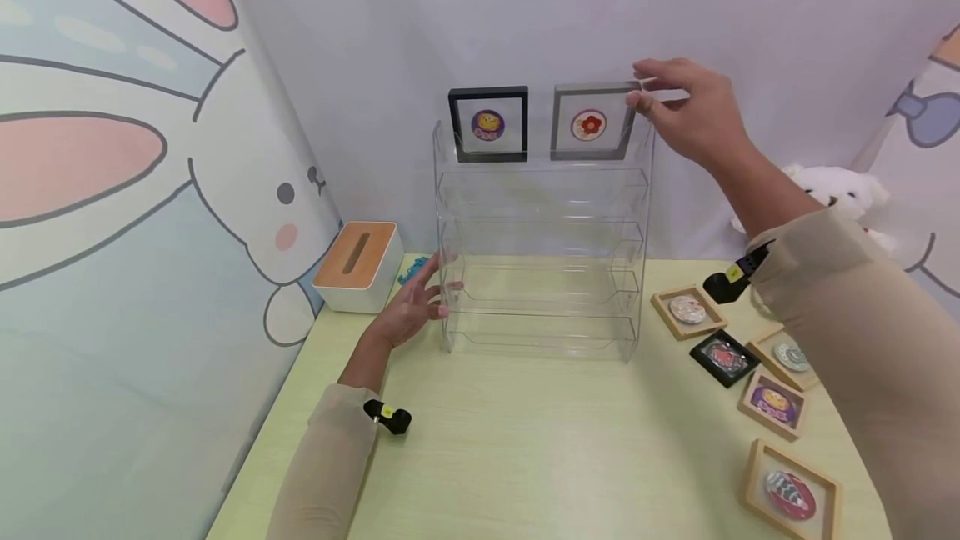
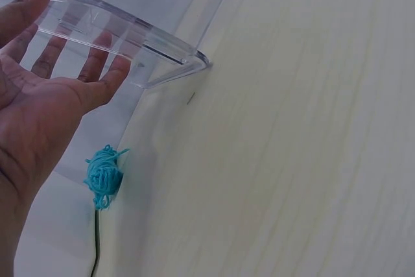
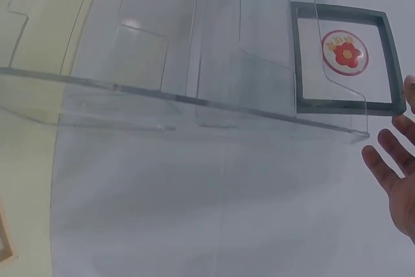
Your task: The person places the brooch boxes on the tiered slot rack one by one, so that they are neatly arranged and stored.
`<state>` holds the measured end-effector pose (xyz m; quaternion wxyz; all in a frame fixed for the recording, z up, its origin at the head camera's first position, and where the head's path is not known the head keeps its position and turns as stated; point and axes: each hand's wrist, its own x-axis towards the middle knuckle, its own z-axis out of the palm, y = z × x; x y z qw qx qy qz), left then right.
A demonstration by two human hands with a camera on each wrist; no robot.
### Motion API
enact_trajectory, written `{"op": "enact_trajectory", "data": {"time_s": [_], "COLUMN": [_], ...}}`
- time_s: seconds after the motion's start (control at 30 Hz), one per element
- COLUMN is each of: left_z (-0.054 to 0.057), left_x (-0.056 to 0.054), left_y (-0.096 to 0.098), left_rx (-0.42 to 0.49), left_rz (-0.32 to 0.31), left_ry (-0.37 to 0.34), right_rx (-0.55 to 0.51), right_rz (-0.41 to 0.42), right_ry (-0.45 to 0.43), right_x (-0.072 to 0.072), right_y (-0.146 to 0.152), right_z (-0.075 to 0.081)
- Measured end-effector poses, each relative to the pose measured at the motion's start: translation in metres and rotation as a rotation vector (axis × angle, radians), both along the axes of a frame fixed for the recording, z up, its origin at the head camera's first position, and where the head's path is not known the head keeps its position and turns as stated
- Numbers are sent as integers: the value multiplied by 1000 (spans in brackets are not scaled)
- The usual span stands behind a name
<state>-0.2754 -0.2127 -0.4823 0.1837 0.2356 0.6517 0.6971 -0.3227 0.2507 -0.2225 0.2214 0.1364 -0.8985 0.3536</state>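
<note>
A clear tiered acrylic rack [image 1: 547,315] stands upright on the table. On its top tier are a black square frame [image 1: 490,160] with a yellow-and-purple badge and a grey frame [image 1: 588,155] with a red flower badge. My right hand [image 1: 693,111] is at the grey frame's upper right corner, its thumb at the edge and its other fingers spread apart. Down at the rack's lower left side, my left hand [image 1: 408,315] reaches with loosely extended fingers at the clear side panel. In the left wrist view, those fingers show partly through the plastic.
Several framed badges lie at the right, including a black one [image 1: 723,358] and a wooden one [image 1: 791,490]. A white tissue box [image 1: 360,265] with a wooden lid and a blue yarn bundle [image 2: 104,174] are at the left. Behind the right arm sits a white plush bear [image 1: 843,190].
</note>
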Motion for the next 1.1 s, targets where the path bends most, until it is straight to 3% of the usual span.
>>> {"op": "enact_trajectory", "data": {"time_s": [0.3, 0.57, 0.83, 1.1], "left_z": [-1, 1, -1, 0], "left_x": [0, 2, 1, 1], "left_y": [-3, -5, -6, -7], "left_rx": [-12, -18, -23, -28], "left_rz": [4, 18, 18, 17], "left_ry": [16, 15, 18, 15], "right_rx": [26, 54, 113, 150], "right_rz": [-47, -99, -109, -68], "right_ry": [3, -107, -208, -320], "right_x": [13, 22, 29, 31], "right_y": [38, 75, 109, 132], "right_z": [-9, -30, -70, -120]}}
